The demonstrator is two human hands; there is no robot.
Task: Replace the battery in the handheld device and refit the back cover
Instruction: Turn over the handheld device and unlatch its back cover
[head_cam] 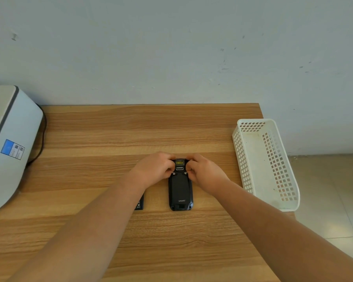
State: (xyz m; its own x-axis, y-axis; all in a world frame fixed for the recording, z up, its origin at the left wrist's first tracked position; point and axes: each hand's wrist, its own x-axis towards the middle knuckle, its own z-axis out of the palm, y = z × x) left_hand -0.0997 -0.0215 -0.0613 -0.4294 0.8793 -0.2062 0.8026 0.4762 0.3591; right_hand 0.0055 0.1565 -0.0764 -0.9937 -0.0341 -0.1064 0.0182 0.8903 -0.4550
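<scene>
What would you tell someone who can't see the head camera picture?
Two hands, left and right, grip the top of a black device lying back-up on a wooden table. A battery lies left of it, a white basket right.

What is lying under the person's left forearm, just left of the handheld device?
A flat black battery lies on the wooden table, apart from the handheld device. Only its near right corner, with small white markings, shows; the left forearm covers the rest.
</scene>
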